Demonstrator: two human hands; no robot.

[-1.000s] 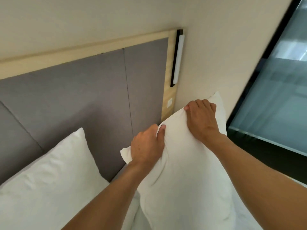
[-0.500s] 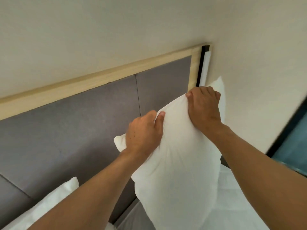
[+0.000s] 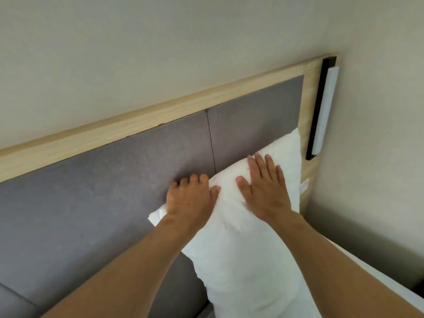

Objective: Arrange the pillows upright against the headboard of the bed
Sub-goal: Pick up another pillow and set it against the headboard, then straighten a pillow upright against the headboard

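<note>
The soft, puffy white pillow [image 3: 247,249] stands up against the fuzzy grey headboard with a wood edge [image 3: 114,191]. The left hand [image 3: 190,200] pinches its top edge. The right hand [image 3: 263,189] lies flat on it, fingers spread.

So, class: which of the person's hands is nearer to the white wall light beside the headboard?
Right. The right hand lies flat on the pillow, below-left of the wall light; the left hand grips the pillow's top edge, farther left.
</note>
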